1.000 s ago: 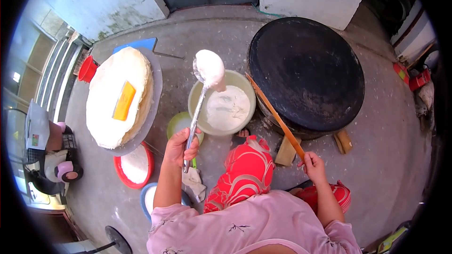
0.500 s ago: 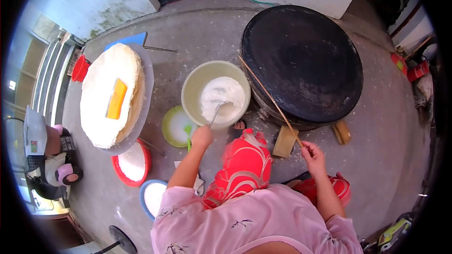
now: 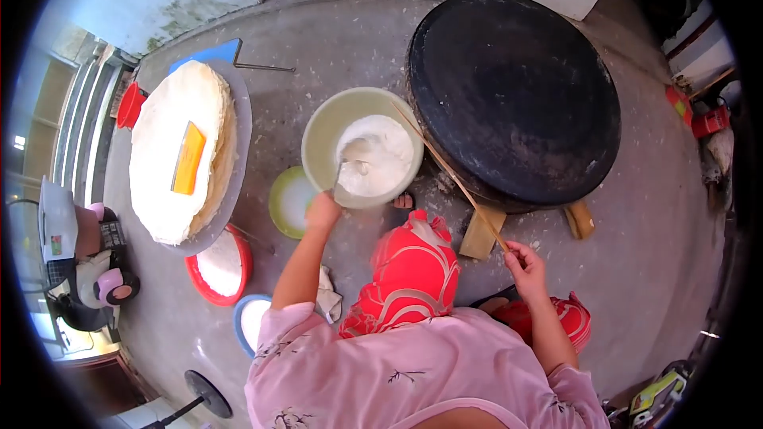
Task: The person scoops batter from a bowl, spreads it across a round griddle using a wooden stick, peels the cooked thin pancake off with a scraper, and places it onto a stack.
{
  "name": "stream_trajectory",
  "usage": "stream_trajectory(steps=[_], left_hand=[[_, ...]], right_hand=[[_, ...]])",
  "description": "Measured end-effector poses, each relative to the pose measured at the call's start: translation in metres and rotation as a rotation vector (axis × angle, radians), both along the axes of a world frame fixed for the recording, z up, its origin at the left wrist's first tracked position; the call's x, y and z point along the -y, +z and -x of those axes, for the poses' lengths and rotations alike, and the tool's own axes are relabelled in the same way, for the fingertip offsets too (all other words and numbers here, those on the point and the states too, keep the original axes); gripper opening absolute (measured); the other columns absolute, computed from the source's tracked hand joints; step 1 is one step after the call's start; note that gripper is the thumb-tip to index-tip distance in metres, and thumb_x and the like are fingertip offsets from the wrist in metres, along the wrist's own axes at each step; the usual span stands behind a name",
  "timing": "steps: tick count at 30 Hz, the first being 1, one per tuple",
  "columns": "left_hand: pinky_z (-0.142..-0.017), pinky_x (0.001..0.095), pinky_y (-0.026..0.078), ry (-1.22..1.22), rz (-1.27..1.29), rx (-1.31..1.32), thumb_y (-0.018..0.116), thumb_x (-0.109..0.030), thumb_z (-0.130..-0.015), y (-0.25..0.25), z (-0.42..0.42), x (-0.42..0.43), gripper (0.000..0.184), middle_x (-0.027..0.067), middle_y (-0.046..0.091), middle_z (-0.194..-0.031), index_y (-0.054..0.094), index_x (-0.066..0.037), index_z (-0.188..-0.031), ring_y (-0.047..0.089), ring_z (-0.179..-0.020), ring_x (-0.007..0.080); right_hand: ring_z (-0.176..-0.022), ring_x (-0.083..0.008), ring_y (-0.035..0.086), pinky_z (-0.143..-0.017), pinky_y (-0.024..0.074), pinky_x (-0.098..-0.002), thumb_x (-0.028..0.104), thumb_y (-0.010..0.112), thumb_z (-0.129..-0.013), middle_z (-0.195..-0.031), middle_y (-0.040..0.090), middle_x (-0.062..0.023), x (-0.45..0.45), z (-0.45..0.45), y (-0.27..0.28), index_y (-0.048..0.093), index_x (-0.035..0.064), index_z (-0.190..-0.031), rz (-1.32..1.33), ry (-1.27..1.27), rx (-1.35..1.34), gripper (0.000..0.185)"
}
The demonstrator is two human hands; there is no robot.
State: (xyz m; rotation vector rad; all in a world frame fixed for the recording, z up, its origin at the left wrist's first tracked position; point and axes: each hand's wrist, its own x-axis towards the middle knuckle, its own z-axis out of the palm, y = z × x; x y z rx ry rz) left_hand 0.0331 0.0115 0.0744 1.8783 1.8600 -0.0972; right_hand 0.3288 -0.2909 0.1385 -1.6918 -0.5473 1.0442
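Note:
My left hand [image 3: 323, 211] is closed around the handle of a metal ladle [image 3: 342, 173]. The ladle dips into a cream-coloured bowl [image 3: 312, 143] of thick white dough or batter [image 3: 391, 147]; which of the two I cannot tell. A long thin wooden stick [image 3: 451, 171] is pinched in my right hand [image 3: 524, 265], above my right knee. Its far end reaches up over the bowl's right rim, beside the round black griddle [image 3: 517, 95]. No batter shows on the griddle.
On the left, a tall stack of thin pale flatbreads [image 3: 155, 167] carries an orange scraper [image 3: 188, 159]. Near it stand a green bowl [image 3: 275, 205], a red basin [image 3: 245, 270] and a blue basin [image 3: 242, 334] with white contents. Wooden blocks [image 3: 479, 234] sit by the griddle's base.
My left hand has shifted slightly left and up, and the ladle has swept to the bowl's left side. The stick's far end has moved left over the bowl. The whole view has shifted slightly.

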Motion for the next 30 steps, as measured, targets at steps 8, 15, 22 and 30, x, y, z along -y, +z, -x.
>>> stream_trajectory(steps=[8, 15, 22, 30], left_hand=[[-0.051, 0.0391, 0.046, -0.446, 0.207, 0.191, 0.049, -0.014, -0.079, -0.143, -0.029, 0.005, 0.023, 0.0230, 0.058, -0.069, 0.058, 0.007, -0.083, 0.058, -0.061, 0.0312], [-0.035, 0.0210, 0.028, 0.852, 1.044, 1.267, 0.038, -0.021, -0.092, -0.019, -0.032, 0.024, 0.028, 0.0069, 0.046, -0.067, 0.049, 0.003, -0.102, 0.036, -0.046, 0.0094], [-0.033, 0.0187, 0.027, 0.844, 1.255, 1.618, 0.039, -0.023, -0.093, 0.015, 0.034, 0.038, 0.031, 0.0047, 0.044, -0.066, 0.046, 0.000, -0.112, 0.033, -0.043, 0.0071], [-0.035, 0.0209, 0.029, 0.477, 0.888, 1.591, 0.043, -0.019, -0.091, 0.129, 0.047, 0.043, 0.031, 0.0113, 0.050, -0.067, 0.046, 0.004, -0.113, 0.037, -0.043, 0.0100]], right_hand=[[-0.075, -0.0044, 0.051, -0.067, 0.0409, -0.0173, 0.004, 0.057, -0.085, -0.085, 0.057, 0.0016, -0.003, -0.001, 0.002, 0.056, 0.0014, -0.109, -0.002, -0.003, -0.001, 0.025], [-0.074, -0.0042, 0.050, -0.066, 0.0405, -0.0169, 0.004, 0.058, -0.085, -0.085, 0.057, 0.0017, -0.005, 0.001, -0.001, 0.056, 0.0005, -0.110, -0.039, 0.003, -0.006, 0.026], [-0.071, -0.0049, 0.052, -0.064, 0.0410, -0.0170, 0.004, 0.061, -0.082, -0.082, 0.058, 0.0005, -0.003, -0.001, 0.005, 0.056, 0.0017, -0.106, -0.008, -0.041, -0.089, 0.025], [-0.056, -0.0068, 0.050, -0.051, 0.0397, -0.0192, 0.003, 0.058, -0.083, -0.071, 0.056, -0.0006, -0.003, 0.003, 0.015, 0.051, 0.0048, -0.094, -0.088, 0.012, -0.161, 0.013]])
